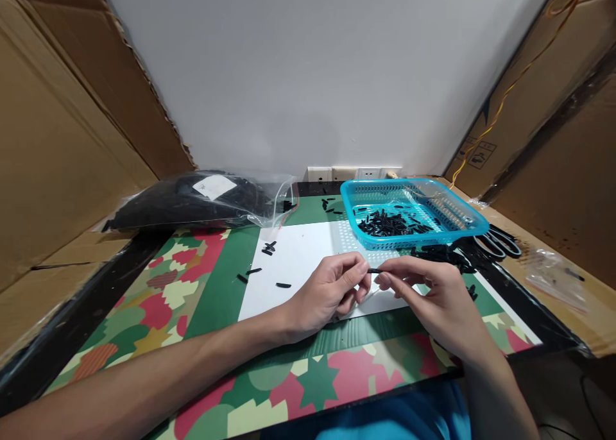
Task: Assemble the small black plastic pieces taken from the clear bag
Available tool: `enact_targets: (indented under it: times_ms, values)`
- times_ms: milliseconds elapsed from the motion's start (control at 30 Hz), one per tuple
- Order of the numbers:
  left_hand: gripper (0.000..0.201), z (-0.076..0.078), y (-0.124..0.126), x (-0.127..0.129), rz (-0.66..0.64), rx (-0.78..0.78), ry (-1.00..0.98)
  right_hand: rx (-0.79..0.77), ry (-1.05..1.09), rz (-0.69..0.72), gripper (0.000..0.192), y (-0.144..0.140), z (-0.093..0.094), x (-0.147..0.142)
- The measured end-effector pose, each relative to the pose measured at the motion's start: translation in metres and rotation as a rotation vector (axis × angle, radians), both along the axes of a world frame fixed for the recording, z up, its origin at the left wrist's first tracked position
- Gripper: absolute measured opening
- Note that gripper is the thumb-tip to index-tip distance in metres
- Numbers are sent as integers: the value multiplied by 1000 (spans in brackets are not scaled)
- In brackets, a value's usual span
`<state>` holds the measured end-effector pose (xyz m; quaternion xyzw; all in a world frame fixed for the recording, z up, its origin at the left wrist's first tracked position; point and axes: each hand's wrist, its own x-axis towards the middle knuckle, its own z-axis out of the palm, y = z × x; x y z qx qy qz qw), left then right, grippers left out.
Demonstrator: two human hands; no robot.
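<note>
A small black stick-like piece spans the gap between my two hands above the white sheet. Its left end is pinched in the fingertips of my left hand, and the thumb and fingers of my right hand close on its right end. What exact kind of part it is cannot be made out. Similar loose black pieces lie to the left on the sheet. Behind my right hand stands a blue plastic basket with a heap of black pieces inside.
A clear bag of black parts lies at the back left. Scissors and more black pieces sit right of the basket, near a small clear bag. Cardboard walls flank the patterned table; power sockets line the back wall.
</note>
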<state>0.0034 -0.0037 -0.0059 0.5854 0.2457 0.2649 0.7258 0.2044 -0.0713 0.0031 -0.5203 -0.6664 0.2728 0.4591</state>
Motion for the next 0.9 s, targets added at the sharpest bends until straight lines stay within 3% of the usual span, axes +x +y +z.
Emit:
enact_targets:
  times_ms: [467, 900]
  values:
    - [37, -4, 2, -1, 8, 5, -2, 97, -34, -27, 13, 1, 0, 0]
    - [42, -3, 3, -1, 14, -11, 12, 53, -38, 8, 19, 0, 3, -1]
